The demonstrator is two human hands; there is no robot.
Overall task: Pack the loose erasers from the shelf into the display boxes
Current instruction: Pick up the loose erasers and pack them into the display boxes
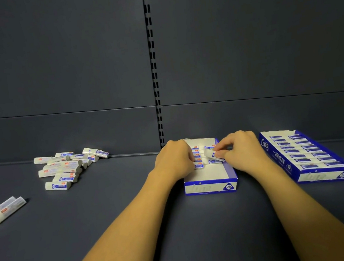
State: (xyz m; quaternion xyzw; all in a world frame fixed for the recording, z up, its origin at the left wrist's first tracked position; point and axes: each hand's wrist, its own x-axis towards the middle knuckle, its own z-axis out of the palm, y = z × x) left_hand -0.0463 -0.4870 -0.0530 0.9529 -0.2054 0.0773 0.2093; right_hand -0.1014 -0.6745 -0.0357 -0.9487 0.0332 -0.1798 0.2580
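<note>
Far left of the half-filled blue-and-white cardboard display box [211, 185], two white wrapped erasers [5, 209] are lying on the dark grey metal shelf [110, 204], with a loose heap of white erasers [66, 168] sitting nearer it. The left hand [173, 159] is curling its fingers onto the erasers rowed inside that box. The right hand [242, 150] is pinching one small white eraser [212, 155] above the box. Right of it, a full blue display box [305, 154] is resting.

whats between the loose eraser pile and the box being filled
Only bare dark shelf lies between the loose eraser pile and the half-filled box, apart from the left hand at the box's edge, in the head view.
</note>
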